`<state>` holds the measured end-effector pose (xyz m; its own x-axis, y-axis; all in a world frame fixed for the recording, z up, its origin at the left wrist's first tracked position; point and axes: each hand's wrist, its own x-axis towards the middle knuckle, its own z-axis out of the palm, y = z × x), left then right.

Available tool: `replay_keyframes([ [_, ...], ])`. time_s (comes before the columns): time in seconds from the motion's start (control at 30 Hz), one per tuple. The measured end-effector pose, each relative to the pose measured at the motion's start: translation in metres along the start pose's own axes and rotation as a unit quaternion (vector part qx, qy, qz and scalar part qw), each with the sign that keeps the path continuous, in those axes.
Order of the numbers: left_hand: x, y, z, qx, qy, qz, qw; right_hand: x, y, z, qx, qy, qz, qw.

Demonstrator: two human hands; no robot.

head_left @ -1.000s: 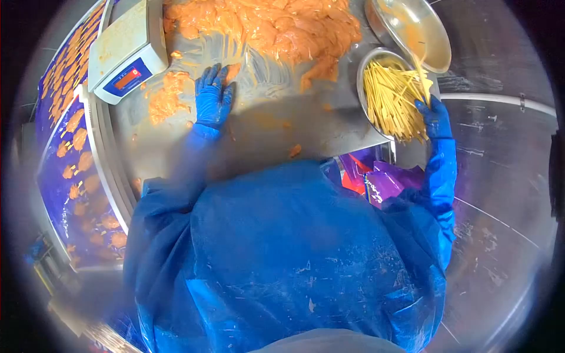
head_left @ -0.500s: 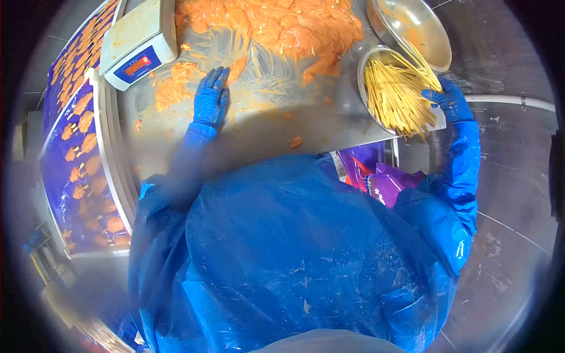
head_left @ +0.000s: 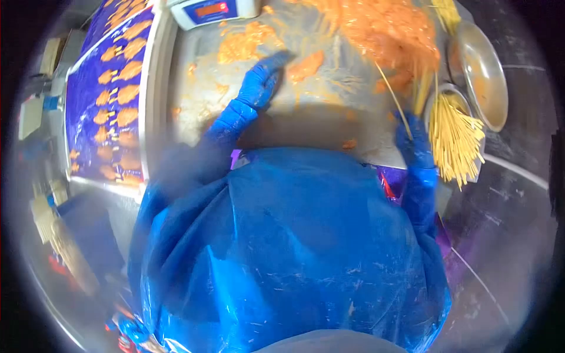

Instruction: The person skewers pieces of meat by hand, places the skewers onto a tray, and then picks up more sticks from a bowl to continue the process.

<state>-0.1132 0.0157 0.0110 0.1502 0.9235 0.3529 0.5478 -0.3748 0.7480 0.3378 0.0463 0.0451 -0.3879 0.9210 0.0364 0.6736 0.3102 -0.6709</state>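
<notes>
My right hand, in a blue glove, is closed round a few thin wooden skewers that point up and away over the steel table; they are partly smeared by motion. Just to its right, a metal container holds a thick bundle of skewers. My left hand, also gloved, rests low over the table with fingers stretched out and nothing visible in it. Beside its fingertips lies a loose piece of orange marinated meat. A large heap of the same meat covers the far right of the table.
A digital scale stands at the far left of the table. An empty-looking steel bowl sits beyond the skewer container. To the left, a purple-lined tray carries rows of meat on sticks. Small meat scraps lie on the table.
My right hand has drawn away from the bundle leftward over the table with a few skewers. My left hand now lies nearer the loose meat piece. The whole view has turned and shifted.
</notes>
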Motion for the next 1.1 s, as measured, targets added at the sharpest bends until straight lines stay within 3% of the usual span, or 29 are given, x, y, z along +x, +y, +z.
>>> replay_keyframes([
  [0.03, -0.003, 0.011, -0.008, 0.023, 0.104, -0.057, 0.993, 0.005, -0.028, 0.026, 0.118, -0.060, 0.105, 0.986],
  [0.07, -0.005, 0.017, -0.011, 0.043, 0.207, -0.113, 0.971, 0.006, -0.043, 0.044, 0.120, -0.066, 0.100, 0.986],
  [0.1, -0.004, 0.011, -0.009, 0.046, 0.212, -0.117, 0.969, 0.005, -0.053, 0.061, 0.438, -0.087, 0.176, 0.877],
  [0.13, 0.001, 0.001, -0.005, -0.044, 0.141, -0.102, 0.984, 0.005, -0.061, 0.071, 0.702, -0.099, 0.237, 0.665],
  [0.17, 0.003, -0.006, 0.000, -0.135, 0.067, -0.086, 0.985, 0.007, -0.066, 0.073, 0.702, -0.104, 0.240, 0.663],
  [0.2, 0.003, 0.002, 0.011, -0.114, 0.069, -0.053, 0.990, 0.009, -0.073, 0.072, 0.674, -0.105, 0.237, 0.692],
  [0.3, -0.019, 0.009, 0.033, 0.133, 0.017, 0.040, 0.990, 0.009, -0.063, 0.073, 0.618, -0.118, 0.213, 0.748],
  [0.33, -0.017, 0.022, 0.029, 0.131, 0.014, 0.041, 0.990, 0.008, -0.058, 0.073, 0.589, -0.130, 0.190, 0.775],
  [0.4, -0.010, 0.043, 0.018, 0.015, -0.142, -0.127, 0.982, 0.003, -0.071, 0.076, 0.609, -0.085, 0.252, 0.747],
  [0.43, 0.000, 0.041, 0.017, 0.014, -0.146, -0.129, 0.981, 0.002, -0.080, 0.077, 0.625, -0.043, 0.308, 0.716],
  [0.47, 0.018, 0.032, 0.018, -0.066, -0.094, -0.054, 0.992, 0.004, -0.089, 0.076, 0.626, -0.042, 0.311, 0.714],
  [0.5, 0.033, 0.021, 0.023, -0.144, -0.039, 0.021, 0.989, 0.008, -0.099, 0.073, 0.564, -0.055, 0.308, 0.764],
  [0.53, 0.045, 0.007, 0.031, -0.146, -0.039, 0.018, 0.988, 0.009, -0.102, 0.071, 0.498, -0.069, 0.302, 0.810],
  [0.57, 0.059, -0.007, 0.039, -0.350, -0.041, -0.084, 0.932, 0.010, -0.097, 0.074, 0.497, -0.071, 0.304, 0.810],
  [0.6, 0.065, -0.014, 0.042, -0.535, -0.042, -0.179, 0.825, 0.012, -0.088, 0.078, 0.444, -0.089, 0.253, 0.855],
  [0.63, 0.061, -0.017, 0.041, -0.534, -0.043, -0.180, 0.825, 0.012, -0.079, 0.082, 0.390, -0.105, 0.201, 0.893],
  [0.7, 0.046, -0.027, 0.030, -0.319, -0.087, -0.140, 0.933, 0.007, -0.065, 0.085, 0.341, -0.072, 0.181, 0.919],
  [0.73, 0.037, -0.023, 0.019, -0.317, -0.090, -0.143, 0.933, 0.004, -0.059, 0.087, 0.290, -0.040, 0.162, 0.942],
  [0.77, 0.024, -0.010, 0.007, -0.011, -0.101, -0.080, 0.992, 0.002, -0.053, 0.086, 0.294, -0.041, 0.166, 0.941],
  [0.8, 0.012, 0.001, -0.001, 0.296, -0.105, -0.007, 0.949, -0.001, -0.047, 0.086, 0.224, -0.049, 0.179, 0.957],
  [0.83, 0.003, 0.009, -0.004, 0.296, -0.110, -0.010, 0.949, -0.004, -0.046, 0.086, 0.154, -0.059, 0.192, 0.967],
  [0.87, -0.006, 0.017, -0.006, 0.295, -0.041, -0.038, 0.954, -0.007, -0.046, 0.089, 0.155, -0.064, 0.195, 0.966],
  [0.93, -0.013, 0.023, -0.001, 0.261, 0.097, -0.083, 0.957, -0.007, -0.047, 0.093, -0.004, -0.031, 0.120, 0.992],
  [0.97, -0.013, 0.027, 0.005, 0.262, 0.099, -0.087, 0.956, -0.004, -0.048, 0.095, -0.005, -0.035, 0.118, 0.992],
  [1.03, -0.010, 0.040, 0.018, 0.235, 0.081, -0.025, 0.968, 0.007, -0.046, 0.100, -0.065, 0.031, 0.029, 0.997],
  [1.1, -0.012, 0.032, 0.040, 0.182, 0.073, -0.041, 0.980, 0.012, -0.038, 0.100, -0.087, 0.038, 0.027, 0.995],
])
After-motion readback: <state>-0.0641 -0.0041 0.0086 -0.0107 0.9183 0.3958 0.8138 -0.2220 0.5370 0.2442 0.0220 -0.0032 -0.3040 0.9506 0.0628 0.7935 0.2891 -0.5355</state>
